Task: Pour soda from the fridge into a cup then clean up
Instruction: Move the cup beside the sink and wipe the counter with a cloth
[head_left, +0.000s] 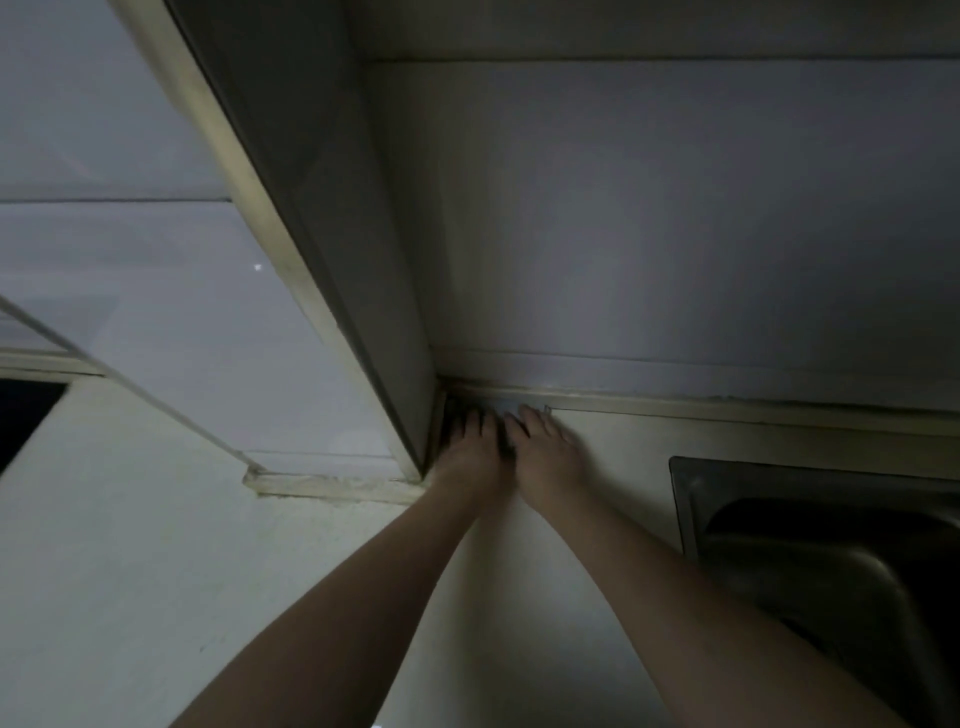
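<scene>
Both of my arms reach forward over the pale counter (156, 571) into the dim back corner. My left hand (470, 449) lies at the foot of the wall pillar (363, 260), and its fingers point into the shadow, where the tips are hard to make out. My right hand (545, 447) is just beside it, fingers stretched out flat towards the back wall. Between the two hands shows a small dark thing (503, 439), too dark to identify. A pale flat strip (511, 404) lies against the wall behind the fingers. No soda, cup or fridge is in view.
A steel sink (810, 545) is sunk into the counter at the right. White tiled wall (675, 208) rises behind the counter. At the far left edge there is a dark opening (26, 415). A thin slanted rail (130, 384) crosses the left side.
</scene>
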